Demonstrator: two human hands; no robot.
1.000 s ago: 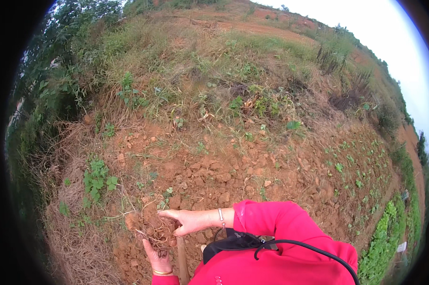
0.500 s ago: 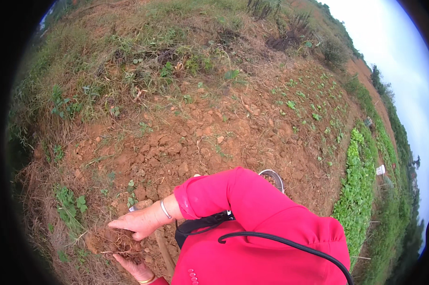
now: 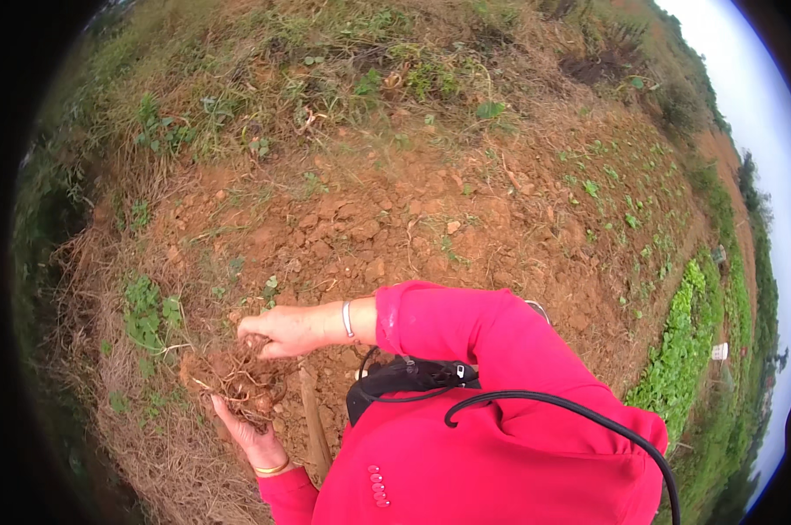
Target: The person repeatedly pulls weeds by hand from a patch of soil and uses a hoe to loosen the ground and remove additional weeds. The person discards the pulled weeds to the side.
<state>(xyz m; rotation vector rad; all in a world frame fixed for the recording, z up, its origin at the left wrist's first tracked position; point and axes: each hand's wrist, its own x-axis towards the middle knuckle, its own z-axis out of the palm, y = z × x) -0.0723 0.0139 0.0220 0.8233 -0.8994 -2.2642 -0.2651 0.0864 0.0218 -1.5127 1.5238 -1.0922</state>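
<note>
A soil-covered clump of thin, tangled roots [image 3: 245,374] hangs at the lower left, with rounded lumps among the roots. My left hand [image 3: 253,442], with a gold-coloured bangle at its wrist, grips the clump from below. Just above it is my right hand [image 3: 295,331], a silver bangle on the wrist. Its fingers are curled together at the clump's upper edge. What they pinch, perhaps a bit of root or soil, is too small to make out.
A wooden handle [image 3: 314,416] slants on the soil by my left wrist. Against my pink top lies a black bag [image 3: 404,381]. Behind my right arm shows a metal rim [image 3: 537,308]. Leafy green rows [image 3: 675,341] and a white bucket [image 3: 719,352] stand at the right.
My right hand has lifted from the clump's top and its fingers have curled in. My left hand has turned more upright under the clump. The view has swung left.
</note>
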